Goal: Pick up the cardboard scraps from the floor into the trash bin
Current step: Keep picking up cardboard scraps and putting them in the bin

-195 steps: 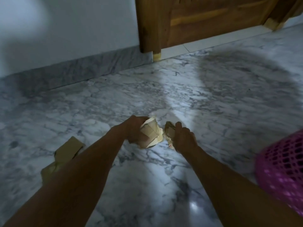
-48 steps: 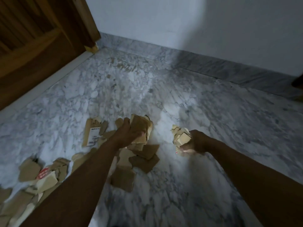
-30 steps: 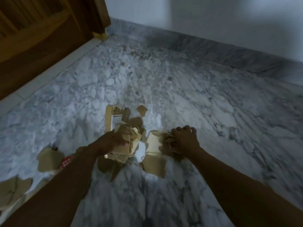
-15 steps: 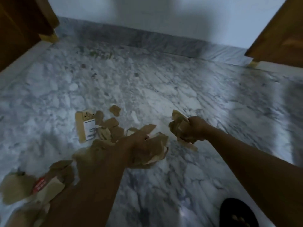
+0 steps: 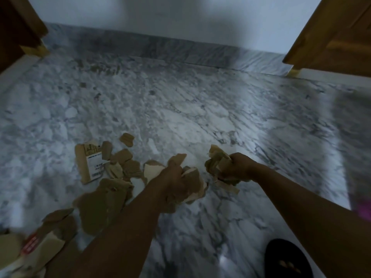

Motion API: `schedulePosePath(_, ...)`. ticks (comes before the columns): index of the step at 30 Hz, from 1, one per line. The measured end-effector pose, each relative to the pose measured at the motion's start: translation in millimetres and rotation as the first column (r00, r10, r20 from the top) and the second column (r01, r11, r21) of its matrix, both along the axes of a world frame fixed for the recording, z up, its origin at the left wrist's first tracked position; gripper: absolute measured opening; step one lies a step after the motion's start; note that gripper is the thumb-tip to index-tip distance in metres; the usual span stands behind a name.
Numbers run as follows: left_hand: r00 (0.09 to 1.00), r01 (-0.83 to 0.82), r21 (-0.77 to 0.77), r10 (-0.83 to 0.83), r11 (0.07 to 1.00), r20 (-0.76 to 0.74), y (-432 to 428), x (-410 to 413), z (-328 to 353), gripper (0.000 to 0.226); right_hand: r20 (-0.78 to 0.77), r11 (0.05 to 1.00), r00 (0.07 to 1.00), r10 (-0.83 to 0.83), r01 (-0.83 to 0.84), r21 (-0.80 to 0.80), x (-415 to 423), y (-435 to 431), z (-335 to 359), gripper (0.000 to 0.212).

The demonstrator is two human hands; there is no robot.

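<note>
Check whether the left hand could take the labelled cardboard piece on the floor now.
Probably not: the left hand grips a wad of scraps, leaving no free fingers. The path itself looks free; the labelled piece lies flat on the floor to that hand's left.

The fingers of the left hand [image 5: 174, 179] are mostly buried in the cardboard scraps [image 5: 195, 183] they grip. Far right of the fingers of the right hand [image 5: 239, 167], a pink smear [image 5: 364, 209] is blurred and cropped by the edge. Left of the left fingers, the label [image 5: 95, 163] is unreadable; the nearer loose scraps [image 5: 40, 245] blur off the corner.
</note>
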State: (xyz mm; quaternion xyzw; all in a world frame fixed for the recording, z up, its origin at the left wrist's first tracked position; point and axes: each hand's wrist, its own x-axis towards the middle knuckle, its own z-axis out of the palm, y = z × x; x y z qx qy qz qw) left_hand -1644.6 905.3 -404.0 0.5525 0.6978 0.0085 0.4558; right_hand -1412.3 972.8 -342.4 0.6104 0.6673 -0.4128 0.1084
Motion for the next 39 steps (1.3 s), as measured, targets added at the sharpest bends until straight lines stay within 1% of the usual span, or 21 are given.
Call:
schedulePosePath(1, 0.999, 0.028, -0.007, -0.028, 1.0, 0.018, 10.1, -6.4, 1.7, 0.068, 0.031, 0.999, 0.998, 0.051, -0.05, -0.017, -2.1, 1.5, -0.8, 0.027)
schedulePosePath(3, 1.0, 0.005, -0.045, -0.005, 0.999, -0.006, 31.2, -21.4, 9.5, 0.046, 0.07, 0.989, 0.987, 0.143, -0.14, -0.051, -8.1, 4.2, -4.5, 0.037)
schedulePosePath(4, 0.999, 0.031, -0.061, -0.033, 0.998, -0.022, 42.1, -31.3, 9.9, 0.04, 0.084, 0.979, 0.977, 0.198, -0.192, -0.069, -11.4, 4.5, -7.1, 0.045)
schedulePosePath(6, 0.991, 0.09, -0.086, -0.098, 0.992, -0.087, 55.1, -44.1, 15.0, 0.04, 0.089, 0.956, 0.955, 0.283, -0.273, -0.109, -15.3, 4.6, -17.7, 0.059)
schedulePosePath(7, 0.993, 0.091, -0.133, -0.1, 0.987, -0.062, 60.0, -47.4, 12.3, 0.052, 0.089, 0.948, 0.948, 0.306, -0.294, -0.121, -16.8, 4.1, -22.0, 0.063)
schedulePosePath(9, 0.995, 0.091, -0.238, -0.096, 0.967, -0.01, 65.2, -44.6, 7.0, 0.076, 0.08, 0.94, 0.941, 0.327, -0.316, -0.13, -17.8, 3.9, -27.6, 0.057)
schedulePosePath(11, 0.973, 0.211, -0.211, -0.226, 0.954, -0.046, 67.3, -40.9, -0.2, 0.104, 0.07, 0.941, 0.944, 0.323, -0.312, -0.127, -13.3, 6.1, -33.0, 0.047)
schedulePosePath(12, 0.946, 0.283, -0.185, -0.306, 0.941, -0.11, 66.8, -41.3, -5.4, 0.119, 0.06, 0.945, 0.949, 0.309, -0.3, -0.129, -10.2, 6.3, -34.4, 0.044)
schedulePosePath(13, 0.909, 0.357, -0.137, -0.377, 0.924, -0.175, 64.2, -39.9, -8.7, 0.125, 0.05, 0.951, 0.956, 0.288, -0.28, -0.127, -6.9, 5.9, -35.5, 0.043)
schedulePosePath(14, 0.895, 0.376, -0.118, -0.393, 0.919, -0.212, 61.8, -38.7, -10.4, 0.125, 0.039, 0.959, 0.964, 0.265, -0.259, -0.117, -4.1, 5.2, -37.4, 0.043)
schedulePosePath(15, 0.903, 0.367, -0.094, -0.379, 0.925, -0.202, 59.6, -37.8, -13.8, 0.12, 0.032, 0.966, 0.97, 0.241, -0.237, -0.105, -2.5, 3.7, -38.8, 0.043)
schedulePosePath(18, 0.937, 0.323, -0.041, -0.326, 0.946, -0.124, 51.9, -24.4, -8.2, 0.094, 0.004, 0.981, 0.982, 0.188, -0.187, -0.057, -3.5, -1.8, -45.4, 0.044)
schedulePosePath(21, 0.963, 0.256, -0.068, -0.261, 0.964, -0.063, 47.4, -17.5, -4.0, 0.058, -0.042, 0.983, 0.983, 0.18, -0.181, -0.02, -11.1, -7.1, -48.0, 0.048)
schedulePosePath(23, 0.984, 0.174, -0.065, -0.176, 0.982, -0.013, 44.0, -26.1, -5.1, 0.038, -0.072, 0.978, 0.976, 0.207, -0.209, -0.02, -15.5, -9.2, -43.9, 0.043)
schedulePosePath(27, 0.988, -0.114, 0.061, 0.106, 0.992, 0.113, 32.4, -64.1, 8.9, 0.057, -0.014, 0.953, 0.954, 0.301, -0.301, -0.032, -15.6, -6.2, -34.5, 0.038)
schedulePosePath(28, 0.978, -0.165, 0.088, 0.151, 0.982, 0.146, 28.9, -74.3, 15.8, 0.056, 0.004, 0.952, 0.952, 0.305, -0.305, -0.03, -15.1, -3.9, -33.2, 0.037)
schedulePosePath(31, 0.93, -0.3, 0.086, 0.271, 0.95, 0.249, 19.2, -103.7, 38.1, 0.035, 0.022, 0.946, 0.946, 0.325, -0.325, 0.017, -27.0, 0.4, -32.3, 0.033)
schedulePosePath(32, 0.921, -0.311, 0.08, 0.279, 0.947, 0.271, 17.3, -113.2, 43.0, 0.034, 0.035, 0.94, 0.941, 0.337, -0.338, 0.039, -36.5, 2.6, -34.5, 0.038)
schedulePosePath(35, 0.924, -0.305, 0.095, 0.27, 0.948, 0.271, 6.7, -132.7, 51.0, 0.036, 0.122, 0.887, 0.886, 0.447, -0.457, 0.066, -69.0, 15.5, -46.5, 0.069)
schedulePosePath(37, 0.897, -0.361, 0.074, 0.324, 0.93, 0.3, -3.3, -138.6, 47.5, 0.034, 0.139, 0.919, 0.912, 0.385, -0.393, 0.036, -88.9, 23.9, -64.3, 0.081)
schedulePosePath(39, 0.868, -0.399, 0.078, 0.349, 0.914, 0.353, -14.1, -139.7, 43.3, 0.036, 0.15, 0.977, 0.968, 0.202, -0.21, 0.042, -108.8, 19.3, -79.6, 0.082)
